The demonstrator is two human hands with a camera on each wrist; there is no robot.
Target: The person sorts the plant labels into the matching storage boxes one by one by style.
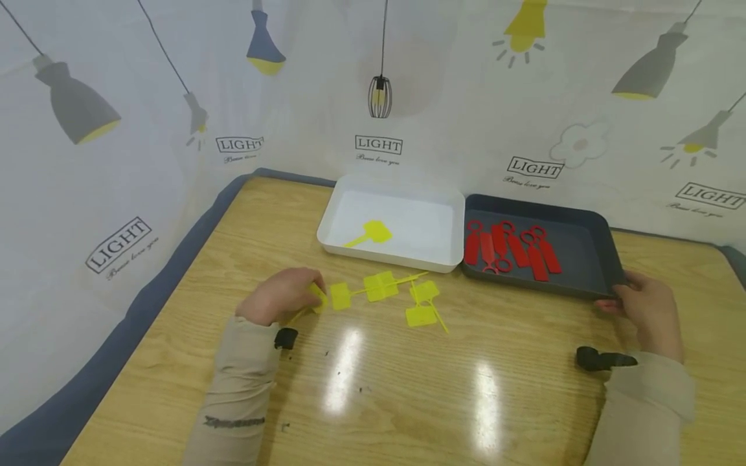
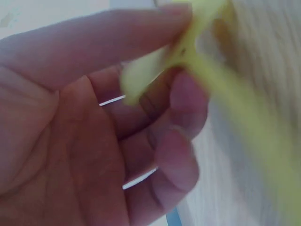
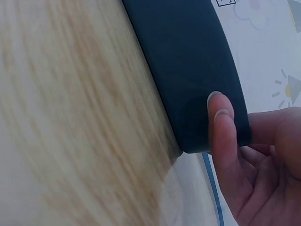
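My left hand (image 1: pixel 280 294) is over the left part of the table and pinches a yellow plant label (image 1: pixel 318 298) between thumb and fingers. In the left wrist view that plant label (image 2: pixel 244 106) is blurred, its long stem slanting down to the right. My right hand (image 1: pixel 651 312) grips the near right corner of the dark grey tray (image 1: pixel 585 249); the right wrist view shows fingers on the outer wall of the tray (image 3: pixel 188 70). Several red tags with ring ends (image 1: pixel 517 251) lie in the tray's left half.
A white tray (image 1: pixel 422 220) stands against the dark one's left side, with one yellow label (image 1: pixel 377 231) inside. Several more yellow labels (image 1: pixel 381 286) lie loosely overlapped on the wooden table (image 1: pixel 419 388) in front. Behind hangs a white cloth (image 1: pixel 315 97) printed with lamps.
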